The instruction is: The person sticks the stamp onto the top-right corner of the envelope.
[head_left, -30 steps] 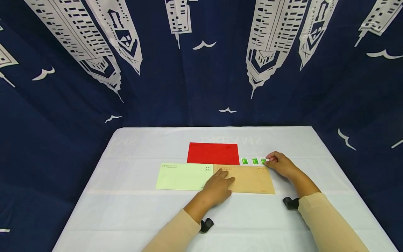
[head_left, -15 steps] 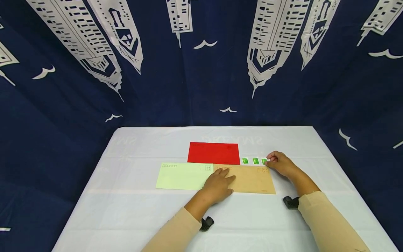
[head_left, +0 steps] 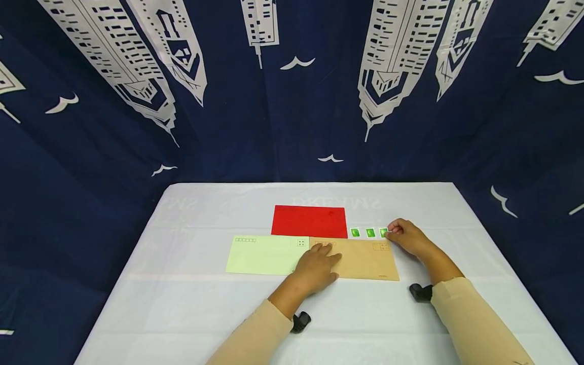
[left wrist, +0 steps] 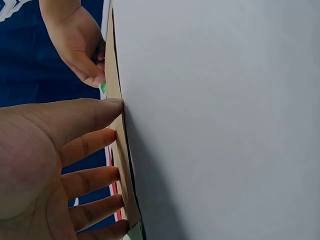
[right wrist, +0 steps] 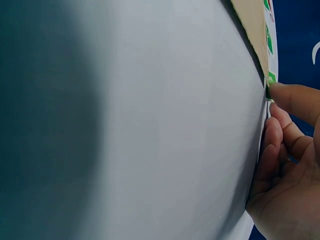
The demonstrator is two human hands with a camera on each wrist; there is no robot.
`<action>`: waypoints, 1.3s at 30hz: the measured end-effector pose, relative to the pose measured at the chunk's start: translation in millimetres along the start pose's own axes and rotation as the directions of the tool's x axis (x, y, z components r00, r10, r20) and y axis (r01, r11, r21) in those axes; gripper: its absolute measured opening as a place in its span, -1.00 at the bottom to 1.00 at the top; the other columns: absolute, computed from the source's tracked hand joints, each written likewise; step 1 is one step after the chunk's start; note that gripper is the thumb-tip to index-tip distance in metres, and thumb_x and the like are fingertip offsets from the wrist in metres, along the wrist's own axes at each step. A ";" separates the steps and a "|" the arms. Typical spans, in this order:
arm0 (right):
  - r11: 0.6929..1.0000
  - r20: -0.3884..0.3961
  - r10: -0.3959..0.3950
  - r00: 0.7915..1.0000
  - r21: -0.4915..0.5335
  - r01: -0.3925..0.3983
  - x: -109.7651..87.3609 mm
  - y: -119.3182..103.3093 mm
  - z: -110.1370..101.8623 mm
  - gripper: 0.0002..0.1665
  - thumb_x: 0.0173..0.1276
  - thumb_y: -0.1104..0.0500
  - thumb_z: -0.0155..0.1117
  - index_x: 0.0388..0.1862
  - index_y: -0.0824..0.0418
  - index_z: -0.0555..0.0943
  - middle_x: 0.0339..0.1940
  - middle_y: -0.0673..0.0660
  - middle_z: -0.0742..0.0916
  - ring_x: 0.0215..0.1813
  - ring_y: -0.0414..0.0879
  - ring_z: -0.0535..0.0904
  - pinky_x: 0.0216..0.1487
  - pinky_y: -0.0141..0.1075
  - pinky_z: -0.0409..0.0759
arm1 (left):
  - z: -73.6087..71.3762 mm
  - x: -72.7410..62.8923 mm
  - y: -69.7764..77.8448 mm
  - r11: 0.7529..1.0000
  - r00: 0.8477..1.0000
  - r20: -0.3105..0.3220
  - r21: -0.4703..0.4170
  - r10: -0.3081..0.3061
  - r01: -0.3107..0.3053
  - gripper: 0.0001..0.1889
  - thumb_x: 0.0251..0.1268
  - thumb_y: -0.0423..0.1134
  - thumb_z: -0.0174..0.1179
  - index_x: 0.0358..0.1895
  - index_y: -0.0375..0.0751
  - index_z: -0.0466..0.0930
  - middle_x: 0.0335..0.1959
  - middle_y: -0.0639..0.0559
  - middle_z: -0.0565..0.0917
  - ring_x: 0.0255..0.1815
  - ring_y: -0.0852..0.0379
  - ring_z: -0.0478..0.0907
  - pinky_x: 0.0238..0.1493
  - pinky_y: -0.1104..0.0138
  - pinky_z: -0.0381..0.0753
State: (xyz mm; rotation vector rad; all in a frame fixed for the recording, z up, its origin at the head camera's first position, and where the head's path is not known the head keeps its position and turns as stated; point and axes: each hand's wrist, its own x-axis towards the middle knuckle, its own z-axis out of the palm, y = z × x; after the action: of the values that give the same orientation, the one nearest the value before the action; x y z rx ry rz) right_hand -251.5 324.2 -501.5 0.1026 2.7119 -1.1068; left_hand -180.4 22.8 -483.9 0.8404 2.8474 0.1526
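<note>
One green stamp, rt of ctr, lies just left of nearer R hand, prob pinching its edge; L hand spread.

From where I stand, the tan envelope lies flat under the left hand, with the pale green envelope along its left edge. Just beyond the tan one, three white-bordered green stamps line up; the right hand pinches the rightmost stamp.
</note>
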 end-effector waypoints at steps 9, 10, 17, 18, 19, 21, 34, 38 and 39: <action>1.000 -0.007 0.006 1.000 0.015 -0.006 -0.4 1.5 -1.6 -0.72 0.54 0.17 0.12 0.04 0.36 0.49 -0.19 0.13 0.53 -0.11 -0.05 0.41 -0.07 -0.26 0.38 | 0.1 1.9 1.1 1.000 1.000 0.001 -0.005 -0.009 0.009 -0.45 0.42 0.02 0.22 0.45 0.12 0.46 0.52 -0.02 0.40 0.56 -0.07 0.28 0.50 0.15 0.38; 1.000 -0.004 0.013 1.000 0.020 -0.013 -0.6 1.3 -1.5 -0.72 0.54 0.16 0.11 0.05 0.35 0.48 -0.18 0.12 0.53 -0.10 -0.04 0.41 -0.07 -0.26 0.38 | 0.7 1.4 0.9 1.000 1.000 0.002 -0.006 -0.009 0.009 -0.45 0.42 0.02 0.22 0.45 0.12 0.45 0.53 -0.02 0.40 0.56 -0.07 0.28 0.50 0.15 0.38; 0.995 0.014 0.072 0.997 0.065 -0.072 -1.9 -3.4 -3.3 -0.67 0.56 0.10 0.05 0.10 0.32 0.47 -0.11 0.17 0.54 -0.02 0.02 0.41 -0.04 -0.24 0.37 | 0.6 1.7 -0.7 1.000 1.000 -0.001 -0.016 -0.014 0.014 -0.45 0.42 0.02 0.22 0.45 0.14 0.45 0.53 0.02 0.40 0.57 -0.05 0.26 0.51 0.16 0.37; 0.994 0.018 0.075 0.997 0.074 -0.076 -1.8 -3.5 -3.8 -0.67 0.56 0.10 0.04 0.10 0.33 0.46 -0.09 0.18 0.54 -0.02 0.03 0.41 -0.05 -0.23 0.38 | 0.3 2.0 -0.8 1.000 1.000 -0.001 -0.018 -0.017 0.017 -0.45 0.41 0.02 0.22 0.45 0.14 0.45 0.53 0.02 0.40 0.57 -0.05 0.26 0.50 0.16 0.37; 0.994 0.020 0.076 0.997 0.080 -0.077 -1.6 -3.5 -4.3 -0.66 0.57 0.09 0.03 0.10 0.33 0.47 -0.08 0.20 0.55 -0.01 0.03 0.41 -0.04 -0.23 0.37 | 0.2 2.0 -0.9 1.000 1.000 0.001 -0.020 -0.019 0.019 -0.45 0.41 0.02 0.22 0.45 0.14 0.45 0.53 0.02 0.39 0.57 -0.05 0.26 0.50 0.16 0.37; 0.993 0.029 0.079 0.996 0.089 -0.081 -1.9 -3.5 -5.1 -0.65 0.57 0.08 0.02 0.10 0.34 0.47 -0.04 0.22 0.55 0.01 0.04 0.41 -0.03 -0.23 0.37 | -0.5 1.3 -0.7 0.999 1.000 0.007 -0.028 -0.024 0.024 -0.44 0.42 0.02 0.22 0.45 0.15 0.44 0.54 0.02 0.39 0.58 -0.05 0.25 0.50 0.16 0.37; 0.982 0.077 0.104 0.992 0.149 -0.115 -5.3 -3.3 -8.7 -0.61 0.57 0.01 0.03 0.10 0.30 0.47 0.12 0.26 0.53 0.14 0.09 0.37 0.08 -0.18 0.32 | 0.4 -0.8 0.9 0.999 1.000 0.005 -0.026 -0.022 0.023 -0.45 0.42 0.02 0.22 0.45 0.15 0.45 0.54 0.02 0.38 0.58 -0.04 0.25 0.52 0.16 0.35; 0.980 0.089 0.095 0.992 0.167 -0.109 -5.8 -1.5 -10.8 -0.59 0.57 0.00 0.04 0.10 0.31 0.48 0.17 0.28 0.51 0.16 0.09 0.35 0.10 -0.18 0.30 | 0.4 -0.7 1.4 1.000 1.000 0.007 -0.018 -0.021 0.021 -0.45 0.42 0.02 0.22 0.46 0.15 0.44 0.54 0.01 0.38 0.58 -0.04 0.25 0.52 0.16 0.35; 0.980 0.090 0.094 0.992 0.168 -0.108 -5.7 -0.8 -10.9 -0.59 0.57 -0.01 0.05 0.09 0.31 0.48 0.17 0.27 0.51 0.16 0.09 0.35 0.10 -0.18 0.30 | 0.5 -0.7 1.4 1.000 1.000 0.007 -0.014 -0.020 0.020 -0.45 0.42 0.02 0.21 0.46 0.15 0.44 0.54 0.01 0.38 0.58 -0.04 0.25 0.52 0.17 0.35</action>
State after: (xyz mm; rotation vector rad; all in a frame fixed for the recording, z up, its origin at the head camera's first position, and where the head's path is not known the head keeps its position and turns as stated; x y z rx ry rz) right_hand -247.9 331.3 -492.1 0.2142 2.5058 -1.2840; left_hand -178.9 23.6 -484.2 0.8074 2.8440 0.1659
